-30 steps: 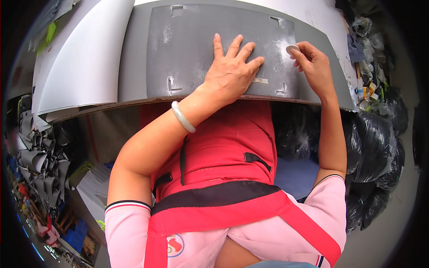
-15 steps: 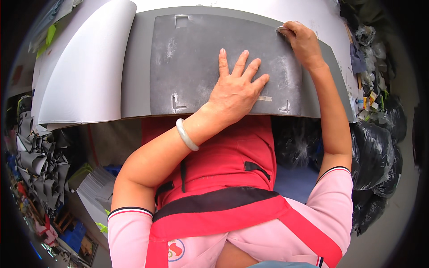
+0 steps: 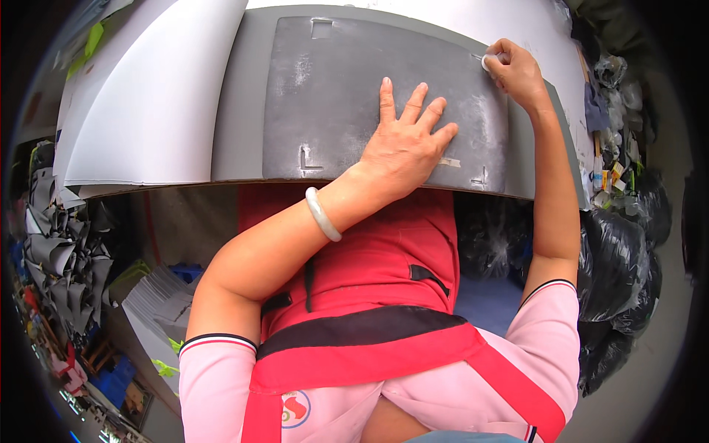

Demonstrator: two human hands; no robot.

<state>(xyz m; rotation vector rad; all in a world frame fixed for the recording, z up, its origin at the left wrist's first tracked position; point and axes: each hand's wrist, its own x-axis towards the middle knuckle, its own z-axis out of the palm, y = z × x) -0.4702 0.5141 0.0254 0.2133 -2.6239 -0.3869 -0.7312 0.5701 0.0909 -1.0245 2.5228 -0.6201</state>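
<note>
A dark grey pattern board [image 3: 332, 88] with cut-out corner marks and white smudges lies on a larger grey sheet [image 3: 240, 96]. My left hand [image 3: 406, 144] presses flat on the board, fingers spread. At the board's far right corner, my right hand [image 3: 519, 74] pinches a small white disc [image 3: 485, 63] that looks like chalk, touching or just above the board's edge. Its lower side is hidden by my fingers. Beside the board's lower right cut-out sits a short strip of tape [image 3: 449, 162].
A white sheet [image 3: 159, 103] curls up on the left of the work surface. Black plastic bags [image 3: 617, 258] are piled at the right. Grey scraps [image 3: 63, 266] heap up at the lower left. A red apron [image 3: 362, 258] lies between me and the table edge.
The whole view has shifted slightly, so the board appears farther right. My left hand stays on the board, and my right hand still holds the disc by the far right corner.
</note>
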